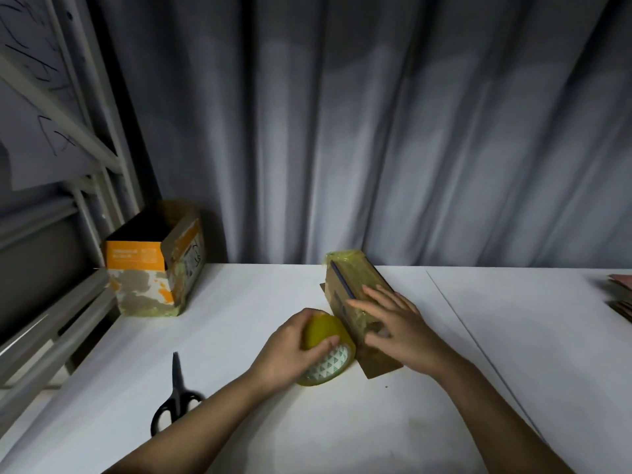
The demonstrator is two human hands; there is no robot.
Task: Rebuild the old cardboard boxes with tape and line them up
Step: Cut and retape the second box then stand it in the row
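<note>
flat cardboard (620, 299) cut off right

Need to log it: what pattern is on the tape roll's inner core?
Small dark triangles on white, on the tape roll; head view.

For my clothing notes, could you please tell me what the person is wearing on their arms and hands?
Nothing that shows: the left hand and right hand are bare, with no gloves, rings, watch or bracelets visible. Both forearms are uncovered to the frame's bottom edge; no sleeve is in view.
</note>
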